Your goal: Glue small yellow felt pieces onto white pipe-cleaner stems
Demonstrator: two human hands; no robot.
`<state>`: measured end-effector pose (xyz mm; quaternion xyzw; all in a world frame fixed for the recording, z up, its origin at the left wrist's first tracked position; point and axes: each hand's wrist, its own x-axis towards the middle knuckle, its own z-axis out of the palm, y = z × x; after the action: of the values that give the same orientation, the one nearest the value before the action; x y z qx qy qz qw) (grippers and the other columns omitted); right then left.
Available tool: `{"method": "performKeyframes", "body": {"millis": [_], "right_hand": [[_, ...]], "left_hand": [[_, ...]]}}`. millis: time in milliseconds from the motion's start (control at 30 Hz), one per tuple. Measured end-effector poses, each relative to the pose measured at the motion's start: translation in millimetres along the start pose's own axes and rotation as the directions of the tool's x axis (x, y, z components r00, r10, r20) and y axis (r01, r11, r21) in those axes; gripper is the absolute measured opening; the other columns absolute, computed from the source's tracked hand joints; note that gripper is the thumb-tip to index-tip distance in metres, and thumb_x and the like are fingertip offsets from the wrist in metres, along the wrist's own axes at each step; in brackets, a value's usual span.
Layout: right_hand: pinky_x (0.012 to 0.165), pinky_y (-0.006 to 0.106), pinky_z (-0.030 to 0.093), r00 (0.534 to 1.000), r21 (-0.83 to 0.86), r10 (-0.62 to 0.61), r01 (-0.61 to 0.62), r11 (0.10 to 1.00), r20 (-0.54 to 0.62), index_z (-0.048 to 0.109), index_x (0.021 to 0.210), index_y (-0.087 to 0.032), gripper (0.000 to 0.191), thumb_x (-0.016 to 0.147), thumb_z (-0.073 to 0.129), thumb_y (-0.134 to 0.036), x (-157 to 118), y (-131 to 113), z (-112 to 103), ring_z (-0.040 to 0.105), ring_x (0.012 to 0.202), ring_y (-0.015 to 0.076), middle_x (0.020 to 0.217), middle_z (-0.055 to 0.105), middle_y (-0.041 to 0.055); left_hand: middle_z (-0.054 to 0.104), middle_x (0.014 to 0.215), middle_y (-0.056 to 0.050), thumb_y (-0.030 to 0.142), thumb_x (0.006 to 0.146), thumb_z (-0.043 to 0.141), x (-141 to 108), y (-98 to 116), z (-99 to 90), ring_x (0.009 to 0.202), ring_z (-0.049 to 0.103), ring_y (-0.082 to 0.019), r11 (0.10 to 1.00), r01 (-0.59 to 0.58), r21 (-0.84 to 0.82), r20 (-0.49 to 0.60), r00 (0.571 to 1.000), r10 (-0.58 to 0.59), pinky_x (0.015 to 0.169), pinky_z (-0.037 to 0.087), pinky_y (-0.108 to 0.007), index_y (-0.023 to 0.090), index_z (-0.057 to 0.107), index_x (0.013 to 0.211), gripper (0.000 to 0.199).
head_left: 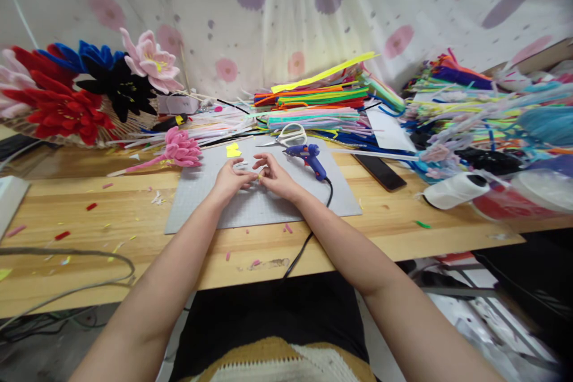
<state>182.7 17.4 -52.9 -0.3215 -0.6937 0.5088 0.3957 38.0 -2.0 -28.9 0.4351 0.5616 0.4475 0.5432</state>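
Over the grey cutting mat (201, 203), my left hand (233, 180) and my right hand (277, 179) meet at the fingertips. A tiny yellow piece (260, 177) shows at the pinched tips of the right thumb and finger. The left thumb and finger are pressed together beside it; what they hold, if anything, is too small to make out. Just beyond the left fingers lie yellow scraps (233, 150) and a short white strip (242, 163). To the right of my right hand rests a blue glue gun (307, 158), with white-handled scissors (290, 135) behind it.
A pink pipe-cleaner flower (179, 149) lies left of the mat, with finished flowers (76, 107) behind. Bundles of pipe cleaners (313, 98) line the back. A phone (380, 172) and white spool (456, 190) sit right. The glue gun's black cord (307, 242) crosses the table edge.
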Motion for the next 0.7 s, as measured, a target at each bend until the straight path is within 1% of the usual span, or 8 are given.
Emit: {"method": "performKeyframes", "body": {"millis": [167,233,367,433,533,600,700], "right_hand": [[0.057,0.02,0.041,1.0,-0.021,-0.012,0.012,1.0,0.002,0.034,0.111,-0.024,0.05,0.064,0.047,-0.01,0.2,0.5,1.5,0.044,0.056,0.0026,0.099,0.046,-0.0001],[0.057,0.021,0.042,1.0,-0.027,-0.008,0.007,1.0,-0.015,0.035,0.111,-0.023,0.05,0.064,0.046,-0.009,0.7,1.2,2.1,0.045,0.057,0.0032,0.099,0.046,0.0],[0.059,0.022,0.043,0.994,-0.024,0.023,-0.026,0.999,-0.11,0.037,0.107,-0.022,0.049,0.062,0.045,-0.007,2.5,4.3,1.5,0.047,0.058,0.0044,0.094,0.049,-0.0009],[0.06,0.023,0.044,0.988,0.005,0.045,-0.045,0.999,-0.148,0.039,0.104,-0.022,0.046,0.061,0.047,-0.008,3.1,5.4,0.5,0.048,0.057,0.0047,0.091,0.05,-0.0017],[0.061,0.025,0.045,0.981,0.059,0.093,-0.084,0.995,-0.168,0.04,0.102,-0.022,0.042,0.063,0.055,-0.016,3.2,5.3,0.0,0.05,0.058,0.0056,0.089,0.052,-0.0017],[0.061,0.025,0.045,0.975,0.088,0.13,-0.115,0.989,-0.182,0.041,0.102,-0.021,0.044,0.063,0.061,-0.024,3.3,4.8,0.6,0.051,0.059,0.0066,0.087,0.054,-0.0017],[0.061,0.025,0.044,0.965,0.104,0.146,-0.126,0.987,-0.217,0.042,0.097,-0.02,0.041,0.063,0.062,-0.029,4.5,4.9,1.6,0.053,0.058,0.0078,0.074,0.055,-0.0044]], "left_hand": [[0.065,0.065,0.0,0.012,0.056,0.072,0.5,-1.7,1.9,0.055,0.061,-0.012,1.0,-0.013,0.028,-0.026,1.0,0.013,0.054,0.049,-0.024,0.014,0.041,0.112,0.064],[0.065,0.067,0.0,0.013,0.057,0.072,1.0,-2.6,2.0,0.056,0.061,-0.012,0.999,-0.021,0.031,-0.039,0.999,0.022,0.054,0.049,-0.024,0.016,0.041,0.109,0.061],[0.063,0.07,0.001,0.014,0.057,0.071,1.9,-3.5,1.4,0.059,0.061,-0.012,0.999,-0.033,0.001,-0.104,0.994,0.033,0.054,0.05,-0.024,0.017,0.04,0.103,0.055],[0.062,0.071,0.001,0.015,0.058,0.071,2.2,-3.4,1.0,0.061,0.062,-0.012,0.999,-0.034,-0.023,-0.115,0.993,0.031,0.054,0.05,-0.023,0.017,0.04,0.101,0.053],[0.063,0.073,0.0,0.015,0.058,0.07,1.8,-2.5,1.1,0.062,0.063,-0.012,0.997,-0.024,-0.067,-0.117,0.993,0.016,0.056,0.05,-0.023,0.018,0.039,0.099,0.051],[0.064,0.073,0.0,0.015,0.057,0.071,1.3,-1.5,1.7,0.063,0.063,-0.012,0.996,-0.019,-0.093,-0.133,0.991,0.007,0.057,0.05,-0.024,0.018,0.04,0.097,0.051],[0.064,0.073,0.0,0.015,0.055,0.072,1.1,0.4,2.3,0.065,0.064,-0.013,0.994,-0.016,-0.107,-0.15,0.989,0.0,0.059,0.05,-0.025,0.018,0.04,0.097,0.053]]}}
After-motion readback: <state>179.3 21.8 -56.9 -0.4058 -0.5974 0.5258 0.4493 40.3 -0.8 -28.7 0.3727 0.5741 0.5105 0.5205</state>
